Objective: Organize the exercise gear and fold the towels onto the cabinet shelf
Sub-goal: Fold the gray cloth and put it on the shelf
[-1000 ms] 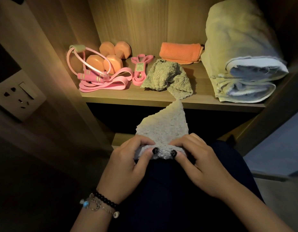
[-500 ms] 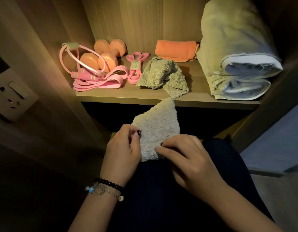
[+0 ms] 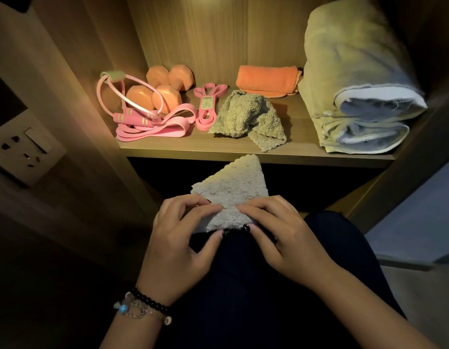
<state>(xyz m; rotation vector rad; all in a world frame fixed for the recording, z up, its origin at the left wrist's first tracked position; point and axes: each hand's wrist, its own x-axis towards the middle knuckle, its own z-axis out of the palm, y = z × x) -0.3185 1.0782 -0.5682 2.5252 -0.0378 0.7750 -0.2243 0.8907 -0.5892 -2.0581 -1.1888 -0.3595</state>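
Down low in front of the cabinet, both hands work a small fuzzy grey towel (image 3: 231, 195) over the person's dark-clad lap. The left hand (image 3: 179, 238) has its fingers curled over the towel's left edge, thumb tucked beneath, pinching the cloth; beaded bracelets (image 3: 145, 304) circle its wrist. The right hand (image 3: 281, 235) grips the right edge the same way, fingers bent on top and thumb under, the two thumbs nearly meeting at the near hem. Held so, the towel forms a rough triangle with its point toward the shelf (image 3: 243, 153), its nap nubbly and thick.

Up on the wooden shelf lies a second towel (image 3: 246, 119) of the same shaggy texture, crumpled in a loose heap near the middle. Behind it sits a neatly folded orange towel (image 3: 267, 80) with a fine waffle weave. To the right, a bulky blanket (image 3: 354, 79) is folded into a tall stack. On the left are faceted orange dumbbells (image 3: 165, 91), a pink skipping rope (image 3: 132, 114), flat pink resistance bands (image 3: 155, 129) and a narrower looped band (image 3: 207, 107).
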